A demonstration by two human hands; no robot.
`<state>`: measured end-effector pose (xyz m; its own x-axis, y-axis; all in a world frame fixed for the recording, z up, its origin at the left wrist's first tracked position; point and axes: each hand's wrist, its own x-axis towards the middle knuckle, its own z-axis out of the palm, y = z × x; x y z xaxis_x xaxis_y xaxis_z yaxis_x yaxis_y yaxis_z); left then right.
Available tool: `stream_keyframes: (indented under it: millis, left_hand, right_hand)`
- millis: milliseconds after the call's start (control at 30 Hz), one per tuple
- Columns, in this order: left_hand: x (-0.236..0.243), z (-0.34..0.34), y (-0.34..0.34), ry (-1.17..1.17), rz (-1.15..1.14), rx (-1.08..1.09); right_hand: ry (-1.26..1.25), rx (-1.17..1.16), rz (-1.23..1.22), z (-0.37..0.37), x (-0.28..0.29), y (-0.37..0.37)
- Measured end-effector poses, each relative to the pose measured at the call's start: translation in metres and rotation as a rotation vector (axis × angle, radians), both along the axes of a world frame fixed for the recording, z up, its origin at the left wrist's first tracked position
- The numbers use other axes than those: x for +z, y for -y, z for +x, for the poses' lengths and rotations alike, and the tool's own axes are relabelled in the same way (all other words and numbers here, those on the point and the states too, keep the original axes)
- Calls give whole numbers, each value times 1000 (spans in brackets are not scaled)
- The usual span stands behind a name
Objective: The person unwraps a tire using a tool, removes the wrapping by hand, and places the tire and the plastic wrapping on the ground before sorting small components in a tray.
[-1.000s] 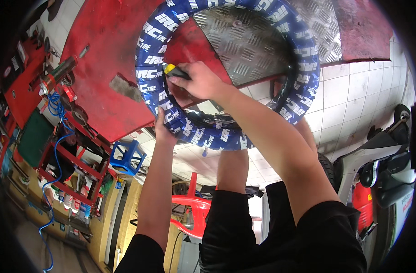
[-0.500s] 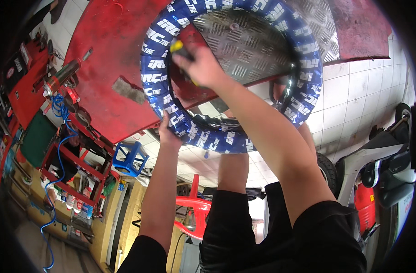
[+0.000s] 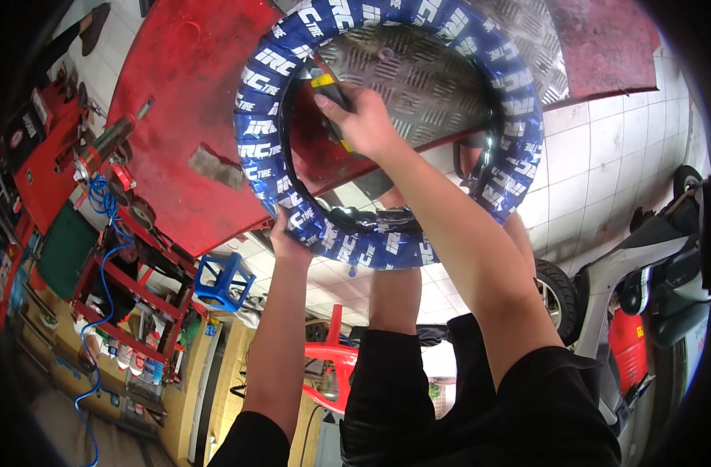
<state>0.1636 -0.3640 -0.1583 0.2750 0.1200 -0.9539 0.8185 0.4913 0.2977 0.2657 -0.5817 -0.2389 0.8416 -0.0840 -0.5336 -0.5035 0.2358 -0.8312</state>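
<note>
A tyre wrapped in blue film with white print [image 3: 259,127] is held up in front of me, its hole facing me. My left hand [image 3: 291,240] grips its lower left rim, thumb on the near side and the other fingers hidden behind. Inside the ring, my right hand [image 3: 365,124] is closed around a black-and-yellow utility knife [image 3: 332,95]. The yellow end points up and left, close to the inner left edge of the wrapping; I cannot make out a blade.
Behind the tyre is a red work table [image 3: 176,93] with a metal tread plate [image 3: 441,74] and a worn brush [image 3: 217,166] on it. A blue stool [image 3: 223,280] stands at left, near a blue air hose [image 3: 105,288]. A motorbike [image 3: 604,280] is parked on the right.
The tyre has shifted slightly left and down. My right hand, blurred before, has moved right and down with the knife, which now shows more plainly. My left hand keeps its grip.
</note>
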Motion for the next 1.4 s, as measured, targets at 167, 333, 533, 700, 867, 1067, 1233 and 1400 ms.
stream_keyframes:
  millis: [167,333,533,700,867,1067,1233,1400]
  left_hand:
    - [0,-9,-1,57,-91,25]
    - [-6,-13,-2,109,-176,17]
    - [2,-10,8,76,-114,33]
    - [0,-12,5,122,-199,24]
    - [-1,-15,2,31,-171,69]
    - [-5,-18,3,119,-221,60]
    - [-8,-20,-5,89,-265,65]
    - [-1,-15,2,61,-199,52]
  right_hand:
    - [-54,-32,76,1,9,1]
    - [-58,-92,92,5,0,7]
    - [-125,-64,175,13,5,24]
    - [-193,-80,209,12,9,20]
    - [-193,-62,129,14,11,37]
    - [3,-215,-215,5,2,45]
    - [-117,-335,-2,11,12,40]
    - [-268,-646,220,25,3,66]
